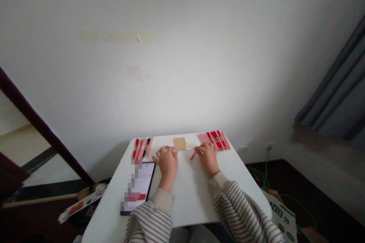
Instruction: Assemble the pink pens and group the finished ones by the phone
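A thin white stick (188, 149) lies level just above the tabletop, its right end pinched by the fingertips of my right hand (208, 156). My left hand (167, 162) is curled at the lower edge of a tan square pad (179, 143). Its thumb and forefinger come together around something small and pale that I cannot make out. Between the hands, near my right fingers, a short red-pink piece like a pen cap (192, 156) rests on the white table (189, 197).
Red and pink pens (218, 140) lie in a row at the back right. Several red, pink and black pens (142, 148) sit at the back left. A phone (142, 186) lies left of my left forearm. The wall (182, 83) stands behind the table.
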### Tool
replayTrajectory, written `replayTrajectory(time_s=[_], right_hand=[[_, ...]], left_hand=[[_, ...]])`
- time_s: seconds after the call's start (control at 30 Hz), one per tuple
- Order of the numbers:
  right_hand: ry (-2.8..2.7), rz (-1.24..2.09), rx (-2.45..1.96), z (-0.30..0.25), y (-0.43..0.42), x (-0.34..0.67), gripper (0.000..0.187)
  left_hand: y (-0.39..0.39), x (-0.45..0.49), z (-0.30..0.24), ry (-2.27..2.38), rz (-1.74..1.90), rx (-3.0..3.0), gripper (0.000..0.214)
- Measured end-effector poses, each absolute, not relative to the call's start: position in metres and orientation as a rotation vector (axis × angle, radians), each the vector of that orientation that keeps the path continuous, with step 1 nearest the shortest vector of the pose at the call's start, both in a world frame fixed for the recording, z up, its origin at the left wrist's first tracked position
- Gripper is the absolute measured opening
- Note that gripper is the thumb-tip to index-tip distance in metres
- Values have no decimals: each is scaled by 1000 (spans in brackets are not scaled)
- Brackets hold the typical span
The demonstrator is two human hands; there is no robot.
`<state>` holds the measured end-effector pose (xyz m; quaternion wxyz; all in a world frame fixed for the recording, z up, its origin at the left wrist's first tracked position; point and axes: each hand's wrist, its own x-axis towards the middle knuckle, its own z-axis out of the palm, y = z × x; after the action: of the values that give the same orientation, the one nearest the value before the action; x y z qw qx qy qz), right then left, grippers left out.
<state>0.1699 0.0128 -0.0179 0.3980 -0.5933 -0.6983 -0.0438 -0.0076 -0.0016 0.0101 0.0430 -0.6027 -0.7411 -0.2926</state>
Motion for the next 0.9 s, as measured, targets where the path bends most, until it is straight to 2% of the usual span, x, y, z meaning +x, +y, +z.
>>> replayTrajectory(time_s=[0.3,0.9], right_hand=[[-1768,-115,-1489,-17,12,170,17],[-1722,-63,-1527,-17,12,175,17]], left_hand=[[-2,-11,5,-2274,-701,-1697,31],[1,-12,9,-2229,-961,-1846,20]])
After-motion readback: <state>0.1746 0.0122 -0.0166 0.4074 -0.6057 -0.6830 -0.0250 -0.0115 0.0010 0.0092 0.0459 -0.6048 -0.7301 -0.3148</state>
